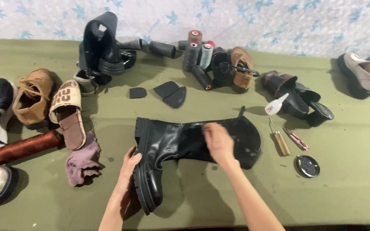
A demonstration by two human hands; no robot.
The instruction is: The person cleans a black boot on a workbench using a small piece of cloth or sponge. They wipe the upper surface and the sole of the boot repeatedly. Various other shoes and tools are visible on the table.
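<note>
A tall black boot (180, 147) lies on its side at the middle of the green tabletop (347, 188), sole toward 9 o'clock and shaft opening toward 3 o'clock. The left hand (130, 164) cups the thick sole near the toe end, its grip loosely curled against the tread rather than closed around it. The right hand (217, 141) lies flat on the shaft, fingers spread and slightly blurred; its grip is open, pressing or rubbing the leather and holding nothing.

Several risks seem likely. The boot is only steadied, not clamped, so a firm push from the right hand could roll or slide it away from the left palm. At 3 o'clock of the shaft lie a wooden-handled awl (279, 140), small pink snips (296, 138) and a small glue bottle (276, 104); a sweep of the forearm could strike the awl's point or knock the bottle over, and spilled glue would mark the leather. A round black lid (308, 166) at 4 o'clock could be nudged off toward the edge. At 9 o'clock a crumpled purple rag (83, 159) and a copper thread spool (24, 146) sit near the left elbow's path and could be dragged along.
</note>
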